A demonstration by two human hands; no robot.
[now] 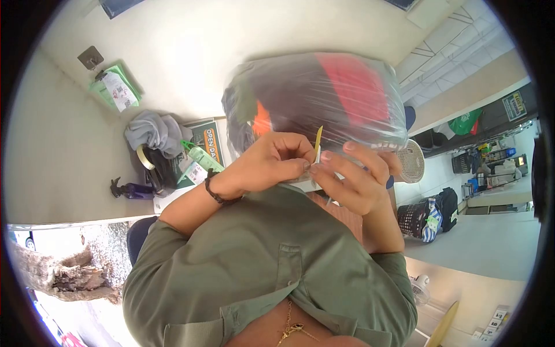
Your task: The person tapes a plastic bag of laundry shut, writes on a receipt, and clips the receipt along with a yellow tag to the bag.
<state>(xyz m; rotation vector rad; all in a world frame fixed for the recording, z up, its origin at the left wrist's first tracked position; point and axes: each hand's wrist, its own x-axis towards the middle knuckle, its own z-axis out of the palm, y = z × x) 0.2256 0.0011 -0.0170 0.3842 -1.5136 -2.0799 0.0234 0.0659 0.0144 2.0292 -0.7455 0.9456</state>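
Observation:
Close in front of the chest, my left hand (283,162) is closed, its fingers curled and pinched on a thin yellow strip (318,141) that sticks up between the hands. My right hand (355,176) touches the lower end of the strip, thumb and fingers bent together; what lies between its fingertips is too small to make out. Directly behind both hands rests a large clear plastic bag (306,92) of folded dark, red and orange cloth.
Left of the bag are grey cloth (155,132), a tape roll (145,157), a purple spray bottle (136,190) and green tags (202,157). More green tags (118,87) hang on the wall. A basket (413,218) stands at the right.

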